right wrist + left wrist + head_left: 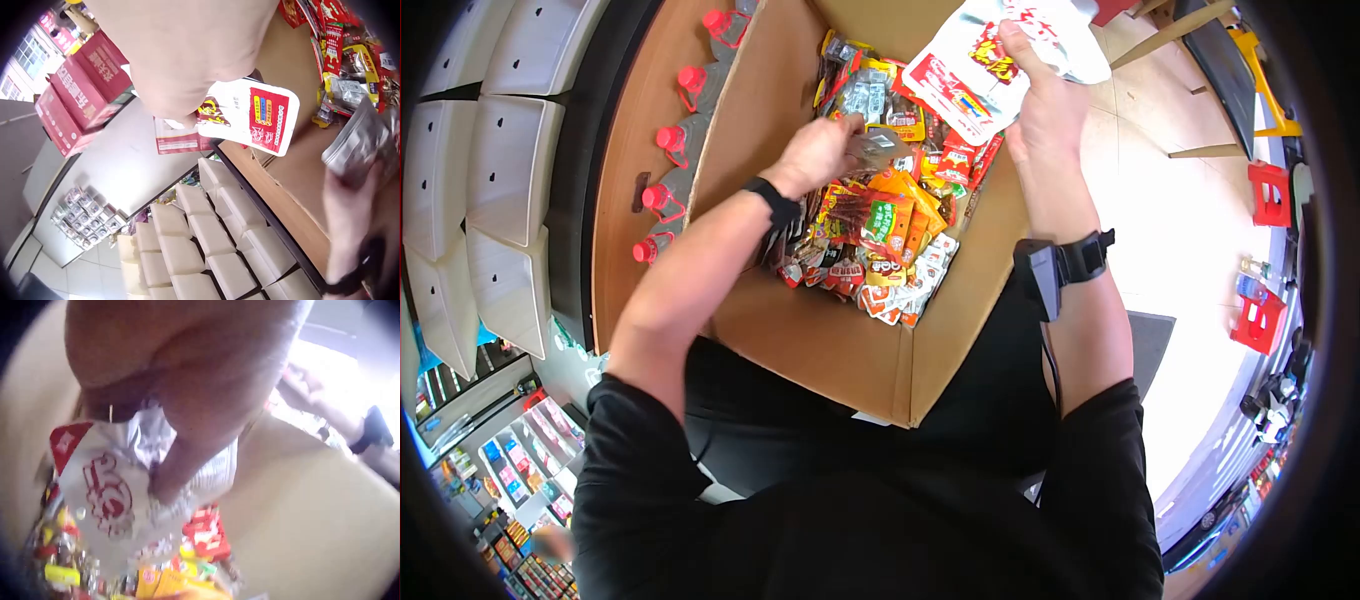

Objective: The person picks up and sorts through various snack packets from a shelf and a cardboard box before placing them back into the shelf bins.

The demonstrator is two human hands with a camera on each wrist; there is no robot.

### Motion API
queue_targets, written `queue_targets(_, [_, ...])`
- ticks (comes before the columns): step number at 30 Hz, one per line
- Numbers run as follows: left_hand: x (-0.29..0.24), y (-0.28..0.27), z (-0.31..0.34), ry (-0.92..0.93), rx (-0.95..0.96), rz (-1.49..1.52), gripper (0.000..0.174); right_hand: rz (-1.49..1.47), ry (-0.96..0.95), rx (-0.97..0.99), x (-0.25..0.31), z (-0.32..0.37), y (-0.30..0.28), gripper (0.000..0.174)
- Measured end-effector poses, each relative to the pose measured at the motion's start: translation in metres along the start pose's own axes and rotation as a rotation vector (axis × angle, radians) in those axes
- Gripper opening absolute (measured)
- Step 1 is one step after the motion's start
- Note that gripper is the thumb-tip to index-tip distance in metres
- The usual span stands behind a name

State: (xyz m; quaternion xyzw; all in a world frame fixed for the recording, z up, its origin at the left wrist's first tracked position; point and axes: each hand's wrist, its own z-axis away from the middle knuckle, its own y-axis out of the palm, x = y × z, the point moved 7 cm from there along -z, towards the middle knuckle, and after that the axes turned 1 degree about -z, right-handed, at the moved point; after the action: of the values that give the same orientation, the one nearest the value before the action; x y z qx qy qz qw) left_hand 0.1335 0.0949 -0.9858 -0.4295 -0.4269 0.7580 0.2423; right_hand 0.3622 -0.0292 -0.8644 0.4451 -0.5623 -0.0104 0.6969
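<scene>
My left hand [818, 152] is inside a cardboard box [790, 350], above heaped snack packets [860, 215]. It pinches a small foil snack packet [880, 147]; in the left wrist view this packet [103, 494] is whitish with red lettering and a red corner, the thumb pressed on it. Over the box's far right edge, my right hand [1050, 110] grips white snack packets [945, 75] printed in red and yellow, its thumb lying on top. One white packet [269, 119] with a red end sticks out from the fingers in the right wrist view.
Bottles with red caps [665, 200] line the wooden shelf left of the box. Beyond it are white bins [505, 170]. At right, a wooden-legged stool [1200, 150] and red crates [1268, 195] stand on the pale floor.
</scene>
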Motion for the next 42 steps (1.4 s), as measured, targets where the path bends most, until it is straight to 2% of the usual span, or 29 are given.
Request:
queue_targets(3, [-0.033, -0.083, 0.026, 0.015, 0.065, 0.093, 0.049, -0.028, 0.033, -0.01, -0.011, 0.001, 0.002, 0.041])
queue_targets(6, [-0.066, -0.149, 0.078, -0.106, 0.075, 0.394, 0.055, 0.13, 0.183, 0.024, -0.032, 0.013, 0.018, 0.041])
queue_targets(8, [-0.082, -0.174, 0.112, -0.186, 0.047, 0.599, 0.054, 0.226, 0.334, 0.215, -0.055, 0.029, 0.037, 0.044])
queue_targets(9, [-0.082, -0.178, 0.123, -0.202, 0.025, 0.698, 0.061, 0.26, 0.425, 0.332, -0.061, 0.042, 0.05, 0.045])
queue_targets(11, [-0.073, -0.174, 0.13, -0.204, -0.124, 0.946, 0.068, 0.116, 0.707, 0.467, -0.061, 0.074, 0.076, 0.044])
queue_targets(12, [-0.071, -0.17, 0.129, -0.208, -0.188, 1.009, 0.069, 0.061, 0.789, 0.491, -0.073, 0.084, 0.077, 0.041])
queue_targets(14, [-0.049, -0.15, 0.123, -0.251, -0.308, 1.097, 0.067, 0.042, 0.849, 0.449, -0.086, 0.096, 0.071, 0.039])
queue_targets(17, [-0.038, -0.13, 0.121, -0.321, -0.342, 1.133, 0.066, 0.038, 0.911, 0.381, -0.09, 0.095, 0.063, 0.039])
queue_targets(19, [-0.04, -0.136, 0.125, -0.334, -0.335, 1.054, 0.064, -0.048, 0.989, 0.362, -0.086, 0.1, 0.068, 0.043])
queue_targets(21, [-0.04, -0.149, 0.123, -0.349, -0.379, 1.042, 0.064, -0.033, 0.981, 0.343, -0.084, 0.103, 0.072, 0.051])
queue_targets(23, [-0.036, -0.147, 0.118, -0.267, -0.419, 1.063, 0.066, 0.108, 0.908, 0.415, -0.078, 0.109, 0.077, 0.057])
queue_targets(24, [-0.039, -0.145, 0.114, -0.209, -0.439, 1.109, 0.065, 0.117, 0.946, 0.393, -0.082, 0.112, 0.076, 0.061])
queue_targets(26, [-0.042, -0.144, 0.112, -0.116, -0.404, 1.231, 0.06, 0.118, 0.954, 0.402, -0.083, 0.113, 0.075, 0.062])
queue_targets(29, [-0.036, -0.145, 0.112, -0.093, -0.384, 1.363, 0.054, 0.092, 0.933, 0.432, -0.082, 0.113, 0.075, 0.061])
queue_targets(31, [-0.032, -0.148, 0.114, -0.086, -0.436, 1.38, 0.052, 0.027, 0.878, 0.412, -0.079, 0.11, 0.078, 0.059])
queue_targets(33, [-0.022, -0.155, 0.12, -0.168, -0.604, 1.38, 0.049, 0.043, 0.861, 0.404, -0.079, 0.109, 0.081, 0.058])
queue_targets(39, [-0.022, -0.141, 0.118, -0.213, -0.554, 1.234, 0.042, 0.025, 0.819, 0.335, -0.086, 0.113, 0.08, 0.052])
queue_targets(42, [-0.031, -0.124, 0.118, -0.262, -0.574, 1.223, 0.043, -0.028, 0.851, 0.274, -0.098, 0.122, 0.073, 0.056])
